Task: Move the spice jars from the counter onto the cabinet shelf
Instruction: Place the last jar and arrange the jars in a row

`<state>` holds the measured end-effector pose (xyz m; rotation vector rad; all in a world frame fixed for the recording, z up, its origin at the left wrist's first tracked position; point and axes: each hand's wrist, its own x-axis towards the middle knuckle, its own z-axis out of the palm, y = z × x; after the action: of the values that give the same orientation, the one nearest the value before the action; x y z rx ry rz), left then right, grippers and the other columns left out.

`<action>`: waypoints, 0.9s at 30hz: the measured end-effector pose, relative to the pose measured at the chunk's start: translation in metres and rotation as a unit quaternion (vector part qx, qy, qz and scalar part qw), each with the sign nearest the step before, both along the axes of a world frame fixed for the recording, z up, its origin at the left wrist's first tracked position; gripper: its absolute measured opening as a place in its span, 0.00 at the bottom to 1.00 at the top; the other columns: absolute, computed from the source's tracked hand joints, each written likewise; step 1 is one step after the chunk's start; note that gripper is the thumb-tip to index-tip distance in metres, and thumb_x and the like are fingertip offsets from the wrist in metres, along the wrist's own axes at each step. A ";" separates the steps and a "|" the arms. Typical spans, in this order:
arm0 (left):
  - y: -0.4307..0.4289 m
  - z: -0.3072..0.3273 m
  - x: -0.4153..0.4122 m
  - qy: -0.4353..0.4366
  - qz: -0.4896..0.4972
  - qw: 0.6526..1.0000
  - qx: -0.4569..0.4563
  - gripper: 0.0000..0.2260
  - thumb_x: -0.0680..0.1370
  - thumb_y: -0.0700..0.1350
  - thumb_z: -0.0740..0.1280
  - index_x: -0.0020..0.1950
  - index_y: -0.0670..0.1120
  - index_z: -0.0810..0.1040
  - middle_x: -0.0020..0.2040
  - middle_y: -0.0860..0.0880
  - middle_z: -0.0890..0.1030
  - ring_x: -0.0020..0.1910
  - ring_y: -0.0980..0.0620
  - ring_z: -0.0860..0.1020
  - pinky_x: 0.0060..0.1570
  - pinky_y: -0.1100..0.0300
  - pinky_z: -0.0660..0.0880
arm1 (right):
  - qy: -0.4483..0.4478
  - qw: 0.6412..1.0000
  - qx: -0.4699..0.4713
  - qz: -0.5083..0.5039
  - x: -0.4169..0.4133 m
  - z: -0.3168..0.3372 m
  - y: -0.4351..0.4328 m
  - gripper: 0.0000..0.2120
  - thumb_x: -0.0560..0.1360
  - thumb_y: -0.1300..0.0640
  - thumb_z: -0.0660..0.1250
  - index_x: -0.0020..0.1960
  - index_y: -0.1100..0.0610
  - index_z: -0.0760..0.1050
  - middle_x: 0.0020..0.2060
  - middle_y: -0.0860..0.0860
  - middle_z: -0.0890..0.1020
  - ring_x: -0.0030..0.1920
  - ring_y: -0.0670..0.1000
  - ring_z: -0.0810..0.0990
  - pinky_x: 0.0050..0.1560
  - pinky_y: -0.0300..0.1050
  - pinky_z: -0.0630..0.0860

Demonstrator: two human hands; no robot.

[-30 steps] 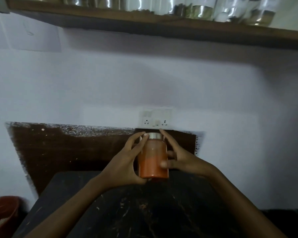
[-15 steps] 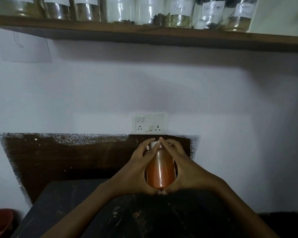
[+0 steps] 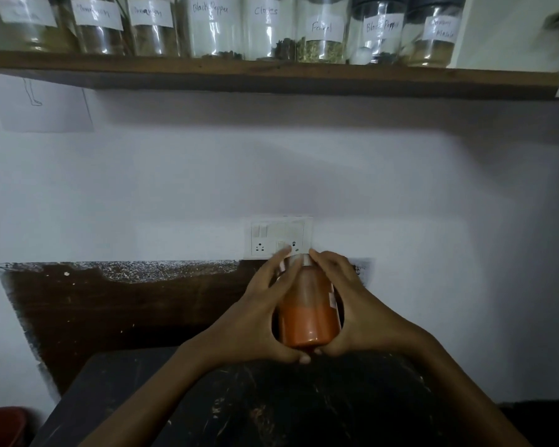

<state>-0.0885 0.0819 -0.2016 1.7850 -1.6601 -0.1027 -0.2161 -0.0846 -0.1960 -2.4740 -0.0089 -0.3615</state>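
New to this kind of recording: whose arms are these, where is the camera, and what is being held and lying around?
No machine here: a person works bare-handed, and the one camera sits on their head, looking forward and down. The left hand and right hand both wrap around a clear jar of orange powder with a silver lid, near the far edge of the dark scuffed counter. On the wall behind is a white socket plate. Higher up, a brown wooden shelf carries a row of labelled glass spice jars.
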 end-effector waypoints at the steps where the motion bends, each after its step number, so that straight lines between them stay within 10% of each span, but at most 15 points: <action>1: -0.001 0.001 -0.001 -0.017 0.001 1.000 -0.001 0.55 0.63 0.58 0.77 0.74 0.64 0.38 0.72 0.66 0.35 0.73 0.62 0.45 0.66 0.65 0.64 | -0.005 1.000 -0.011 -0.004 0.000 0.001 0.003 0.56 0.55 0.41 0.76 0.65 0.26 0.36 0.66 0.30 0.46 0.71 0.43 0.53 0.66 0.44 0.68; 8: 0.003 0.007 -0.002 0.018 0.002 0.998 -0.060 0.51 0.62 0.56 0.75 0.72 0.68 0.42 0.72 0.66 0.41 0.69 0.74 0.44 0.52 0.85 0.61 | 0.016 0.996 0.084 0.015 -0.015 0.021 -0.005 0.58 0.53 0.39 0.76 0.65 0.24 0.37 0.70 0.30 0.45 0.68 0.39 0.60 0.61 0.38 0.71; 22: 0.002 0.017 -0.001 0.014 -0.012 1.000 -0.020 0.54 0.62 0.56 0.77 0.73 0.65 0.40 0.72 0.66 0.41 0.69 0.73 0.49 0.57 0.77 0.66 | 0.013 0.999 0.036 -0.024 -0.011 0.022 0.008 0.53 0.51 0.33 0.73 0.64 0.25 0.41 0.70 0.32 0.49 0.71 0.45 0.59 0.67 0.49 0.70; 27: 0.004 0.016 -0.003 0.103 -0.014 0.993 -0.057 0.53 0.60 0.56 0.78 0.74 0.65 0.46 0.72 0.67 0.47 0.69 0.72 0.51 0.51 0.77 0.70 | 0.052 0.995 0.087 0.022 -0.022 0.030 -0.001 0.55 0.56 0.44 0.77 0.63 0.26 0.37 0.65 0.24 0.48 0.64 0.33 0.61 0.56 0.27 0.70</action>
<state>-0.0913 0.0857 -0.1853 1.6092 -1.5139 -0.1934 -0.2383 -0.0857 -0.1663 -2.3129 0.0103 -0.2058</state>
